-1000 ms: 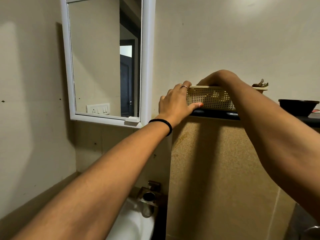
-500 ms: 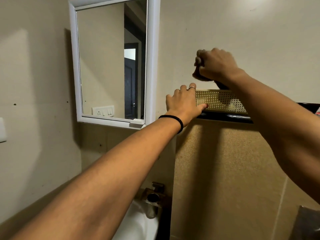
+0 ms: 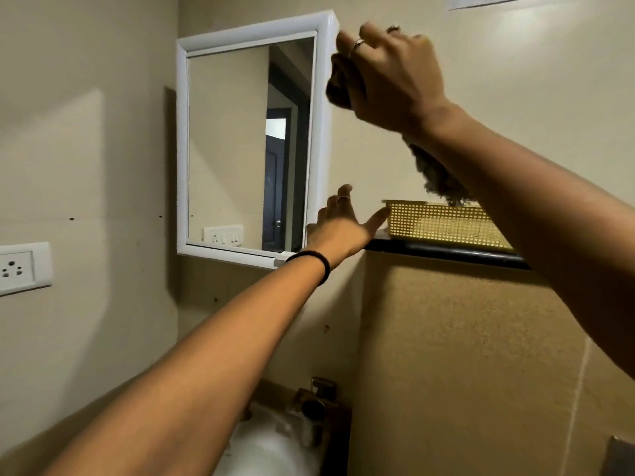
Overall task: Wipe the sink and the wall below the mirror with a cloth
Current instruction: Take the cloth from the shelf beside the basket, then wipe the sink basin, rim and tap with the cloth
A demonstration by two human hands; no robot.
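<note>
My right hand (image 3: pixel 391 77) is raised beside the mirror's top right corner and grips a brown cloth (image 3: pixel 434 175), whose loose end hangs down behind my wrist to the basket. My left hand (image 3: pixel 340 225) has straight fingers, and its thumb touches the left end of the yellow mesh basket (image 3: pixel 443 225). The white-framed mirror (image 3: pixel 251 142) hangs on the beige wall. The wall below the mirror (image 3: pixel 240 304) is bare. The white sink (image 3: pixel 271 448) shows at the bottom, partly hidden by my left forearm, with a tap (image 3: pixel 314 405) behind it.
The basket stands on a black ledge (image 3: pixel 446 254) above a tan tiled wall section (image 3: pixel 464 355). A white socket plate (image 3: pixel 24 267) is on the left wall. A metal fitting (image 3: pixel 618 456) shows at the bottom right corner.
My right hand lifted the cloth out of the basket and raised it up to the mirror's top corner. My left hand slid off the basket's front to its left end.
</note>
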